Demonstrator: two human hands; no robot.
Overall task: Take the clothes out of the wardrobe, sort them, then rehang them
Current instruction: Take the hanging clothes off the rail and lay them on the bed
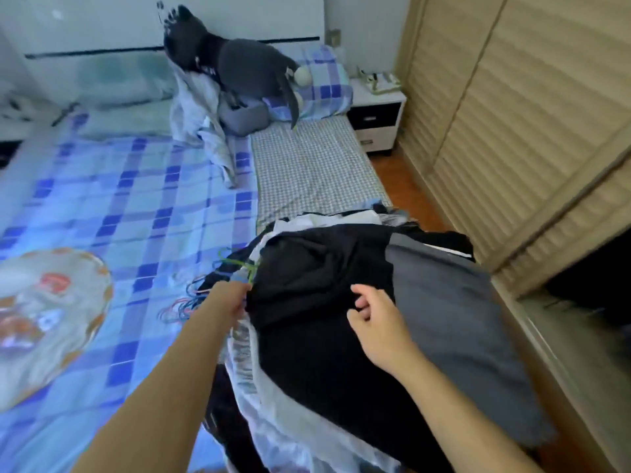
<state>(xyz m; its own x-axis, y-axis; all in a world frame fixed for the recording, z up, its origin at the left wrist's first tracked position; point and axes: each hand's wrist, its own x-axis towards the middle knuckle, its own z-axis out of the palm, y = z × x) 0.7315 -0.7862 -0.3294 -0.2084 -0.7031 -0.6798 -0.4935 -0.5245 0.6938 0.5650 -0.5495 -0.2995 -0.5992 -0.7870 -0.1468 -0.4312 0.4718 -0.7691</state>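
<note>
Left hand (pixel 232 298): reaches into the hanger (pixel 239 264) cluster at frame centre; grip hidden.
Right hand (pixel 372 315): pinches black garment (pixel 307 268).
Clothes pile (pixel 444 319): heaped on the bed (pixel 136 199), lower right.
Progress: clothes appear out; sorting and rehanging remain.

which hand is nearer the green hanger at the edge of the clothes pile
Left. The left hand is right at the green hanger, just below its hook at the pile's left edge. The right hand lies off to the right, on the black garment.
</note>
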